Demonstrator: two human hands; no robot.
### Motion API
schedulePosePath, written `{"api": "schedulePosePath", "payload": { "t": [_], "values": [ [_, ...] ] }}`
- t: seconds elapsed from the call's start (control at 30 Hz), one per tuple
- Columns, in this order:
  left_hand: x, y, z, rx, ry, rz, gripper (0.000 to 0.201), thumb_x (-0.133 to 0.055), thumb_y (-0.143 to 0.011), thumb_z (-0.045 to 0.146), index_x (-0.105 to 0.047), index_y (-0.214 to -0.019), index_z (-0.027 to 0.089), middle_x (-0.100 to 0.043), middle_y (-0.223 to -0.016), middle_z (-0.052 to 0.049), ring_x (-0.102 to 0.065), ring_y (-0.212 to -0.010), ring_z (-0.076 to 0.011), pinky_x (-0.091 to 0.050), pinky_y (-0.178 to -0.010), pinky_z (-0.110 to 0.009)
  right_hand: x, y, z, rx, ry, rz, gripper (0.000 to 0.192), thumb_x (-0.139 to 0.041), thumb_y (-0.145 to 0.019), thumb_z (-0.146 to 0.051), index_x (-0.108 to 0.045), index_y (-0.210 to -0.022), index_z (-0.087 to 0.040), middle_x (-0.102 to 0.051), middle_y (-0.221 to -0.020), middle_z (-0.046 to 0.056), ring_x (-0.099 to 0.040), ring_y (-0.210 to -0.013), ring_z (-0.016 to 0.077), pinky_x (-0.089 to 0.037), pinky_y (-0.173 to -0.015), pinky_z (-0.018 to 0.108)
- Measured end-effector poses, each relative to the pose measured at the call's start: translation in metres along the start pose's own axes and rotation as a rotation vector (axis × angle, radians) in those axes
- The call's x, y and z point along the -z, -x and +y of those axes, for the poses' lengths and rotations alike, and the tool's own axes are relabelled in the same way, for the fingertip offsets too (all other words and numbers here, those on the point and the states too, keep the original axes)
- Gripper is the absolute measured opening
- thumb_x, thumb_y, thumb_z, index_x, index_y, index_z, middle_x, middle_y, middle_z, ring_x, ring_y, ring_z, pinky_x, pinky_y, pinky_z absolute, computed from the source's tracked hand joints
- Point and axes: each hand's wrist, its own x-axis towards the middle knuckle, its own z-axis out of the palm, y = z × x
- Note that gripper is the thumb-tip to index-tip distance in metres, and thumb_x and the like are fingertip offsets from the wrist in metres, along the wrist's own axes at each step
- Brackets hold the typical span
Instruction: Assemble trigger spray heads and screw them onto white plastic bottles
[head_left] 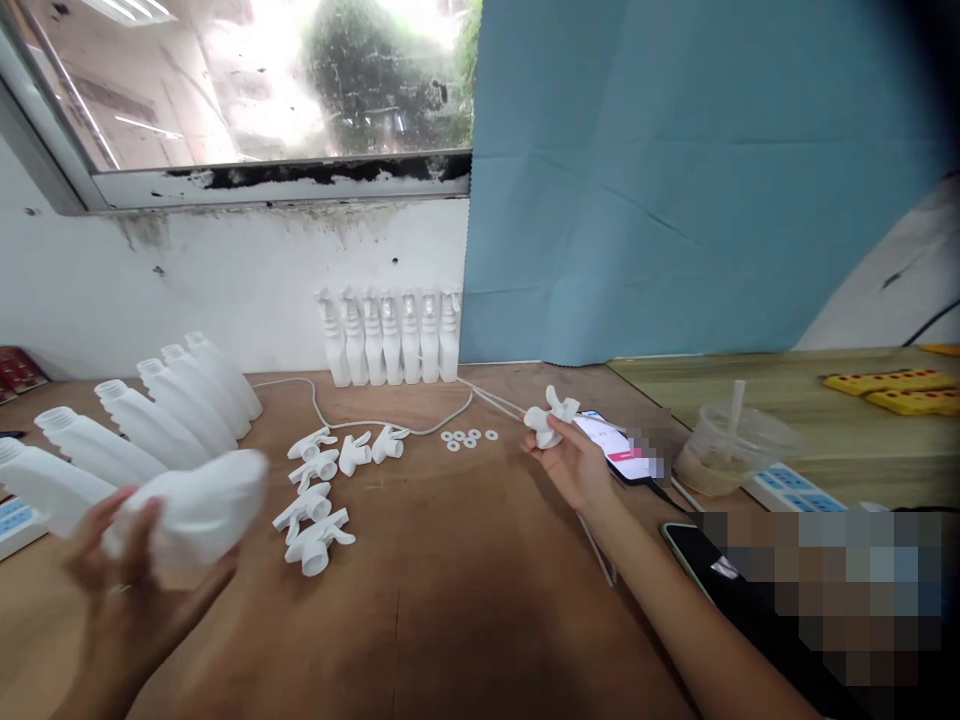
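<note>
Plainly, we held a white bottle [196, 508] in our left hand [124, 590] near the table's [465, 600] left front edge. Its long axis ran tilted, one end rising toward the upper right and the other sinking into our palm at the lower left; the fingers curled around that lower end from below, and motion blur hid which end bore the neck. Our right hand [574, 465] was out toward the middle of the table, fingers closed on a white trigger spray head [551, 418], which sat above the fingertips with its prongs pointing up and away from us. Loose spray heads [322, 490] lay between the two hands, small white washers [469, 438] beyond them. Empty bottles [150, 425] lay in a slanted row along the left edge, necks pointing up and left. Assembled sprayers [390, 338] stood at the back edge against the wall.
</note>
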Motion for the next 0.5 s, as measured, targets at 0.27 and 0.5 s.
{"api": "schedulePosePath", "payload": {
  "t": [0.27,0.5],
  "values": [
    [-0.109,-0.082,0.043,-0.476,-0.141,-0.248,0.074,-0.062,-0.078,0.03,-0.029,-0.144,0.027,-0.03,-0.145,-0.015,-0.031,-0.13,-0.0377,-0.023,-0.106,-0.057,0.024,-0.005,0.005,-0.012,-0.049,0.1,0.011,-0.064,-0.07,-0.024,-0.063,-0.081,-0.023,-0.064,-0.071,-0.002,-0.044,-0.045,0.0096,-0.039,-0.049,0.028],
    [-0.125,-0.07,0.035,-0.452,-0.1,-0.269,0.071,-0.061,-0.077,0.03,-0.034,-0.143,0.025,-0.03,-0.146,-0.015,-0.03,-0.131,-0.0364,-0.018,-0.107,-0.056,0.034,-0.008,0.003,0.026,-0.002,0.174,0.011,-0.062,-0.064,-0.024,-0.062,-0.075,-0.022,-0.059,-0.063,-0.002,-0.039,-0.04,0.0087,-0.035,-0.043,0.027]
  ]
}}
